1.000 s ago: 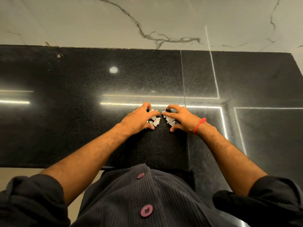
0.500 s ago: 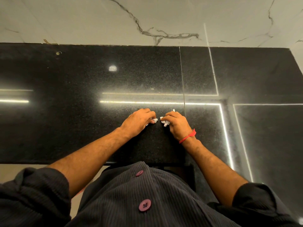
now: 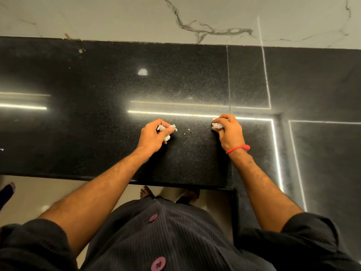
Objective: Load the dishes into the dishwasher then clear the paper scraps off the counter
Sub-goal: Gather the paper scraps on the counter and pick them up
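Note:
On the black granite counter (image 3: pixel 97 124) my left hand (image 3: pixel 153 136) grips a bunch of crumpled white paper scraps (image 3: pixel 168 130), which poke out past the thumb. My right hand (image 3: pixel 228 132), with a red thread at the wrist, holds another crumpled paper wad (image 3: pixel 217 125) in its curled fingers. Between the two hands a few tiny white crumbs (image 3: pixel 188 130) lie on the stone. No dishes and no dishwasher are in view.
A white marble wall (image 3: pixel 175 14) rises behind the counter. The counter's front edge (image 3: pixel 78 178) runs just ahead of my body, with beige floor below. A darker counter section (image 3: pixel 322 153) extends to the right. A small pale spot (image 3: pixel 142 72) shows further back on the stone.
My hands were together over one pile of scraps; each has closed on a share and they have moved apart, left hand leftward, right hand rightward. Only crumbs lie where the pile was.

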The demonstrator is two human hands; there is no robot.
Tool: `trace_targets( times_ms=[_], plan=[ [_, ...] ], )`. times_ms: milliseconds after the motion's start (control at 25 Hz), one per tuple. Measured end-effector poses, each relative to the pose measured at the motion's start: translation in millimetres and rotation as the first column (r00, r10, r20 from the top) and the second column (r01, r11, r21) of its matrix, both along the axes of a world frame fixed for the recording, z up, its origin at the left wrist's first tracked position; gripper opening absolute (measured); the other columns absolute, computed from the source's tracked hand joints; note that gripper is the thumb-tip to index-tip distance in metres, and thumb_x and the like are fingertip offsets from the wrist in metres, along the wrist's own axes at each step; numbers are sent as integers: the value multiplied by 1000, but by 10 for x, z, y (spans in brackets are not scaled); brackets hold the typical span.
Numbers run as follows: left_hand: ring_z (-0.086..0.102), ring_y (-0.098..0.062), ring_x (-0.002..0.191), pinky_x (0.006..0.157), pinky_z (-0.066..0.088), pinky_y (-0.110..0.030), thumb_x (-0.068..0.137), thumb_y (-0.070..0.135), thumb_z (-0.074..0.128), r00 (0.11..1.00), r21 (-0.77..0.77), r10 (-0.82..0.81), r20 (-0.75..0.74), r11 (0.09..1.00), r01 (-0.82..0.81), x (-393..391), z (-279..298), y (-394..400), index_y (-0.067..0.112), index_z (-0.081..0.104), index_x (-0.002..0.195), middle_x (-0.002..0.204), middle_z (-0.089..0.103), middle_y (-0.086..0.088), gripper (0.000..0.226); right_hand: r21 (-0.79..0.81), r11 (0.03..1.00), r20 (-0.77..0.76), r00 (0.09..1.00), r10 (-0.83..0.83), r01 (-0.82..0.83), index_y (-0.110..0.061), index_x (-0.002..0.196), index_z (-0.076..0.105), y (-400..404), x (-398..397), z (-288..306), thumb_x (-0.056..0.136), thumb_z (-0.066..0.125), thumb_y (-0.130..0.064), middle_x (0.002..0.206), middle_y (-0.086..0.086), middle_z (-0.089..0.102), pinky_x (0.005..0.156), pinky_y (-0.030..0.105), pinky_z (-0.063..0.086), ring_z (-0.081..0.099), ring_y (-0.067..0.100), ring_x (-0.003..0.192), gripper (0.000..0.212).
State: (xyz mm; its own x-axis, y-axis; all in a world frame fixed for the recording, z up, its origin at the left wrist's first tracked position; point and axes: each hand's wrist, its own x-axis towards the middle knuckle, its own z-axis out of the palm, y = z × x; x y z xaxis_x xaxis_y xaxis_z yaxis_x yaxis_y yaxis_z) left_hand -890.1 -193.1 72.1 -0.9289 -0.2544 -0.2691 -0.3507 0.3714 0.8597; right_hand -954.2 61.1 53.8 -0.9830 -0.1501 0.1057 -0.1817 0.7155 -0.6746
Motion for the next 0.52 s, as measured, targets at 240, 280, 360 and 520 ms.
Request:
trace_targets(
  times_ms=[240, 280, 360, 520],
  plan=[
    [64, -13, 56, 61, 53, -29, 88, 27, 77, 1000, 45, -3, -9, 999, 4, 291, 27, -170, 15, 72, 89, 74, 71, -3, 13, 222, 971, -54, 993, 102, -88, 2, 99, 69, -208, 105, -81, 72, 47, 7, 101, 22, 63, 80, 37, 45, 59, 41, 94, 35],
    [64, -13, 56, 61, 53, -29, 88, 27, 77, 1000, 59, 0, -16, 998, 1, 331, 39, -209, 15, 72, 89, 74, 71, -3, 13, 246, 966, -42, 995, 92, -79, 3, 99, 68, -256, 134, -61, 71, 49, 13, 101, 23, 61, 80, 40, 46, 58, 42, 95, 35],
    [62, -14, 55, 61, 52, -28, 88, 27, 77, 999, 95, 1, -34, 996, 2, 405, 73, -278, 13, 72, 89, 74, 70, -5, 14, 291, 953, -17, 996, 92, -83, 4, 99, 66, -373, 188, -54, 69, 50, 20, 101, 25, 60, 79, 45, 48, 56, 44, 96, 38],
    [62, -16, 57, 62, 52, -30, 89, 24, 77, 996, 170, 32, -85, 985, -17, 687, 144, -685, 13, 72, 88, 78, 71, -7, 12, 47, 998, 145, 989, 32, -39, -5, 91, 74, -1032, 576, -31, 74, 60, 13, 94, 15, 72, 84, 34, 50, 66, 31, 90, 29]
  ],
)
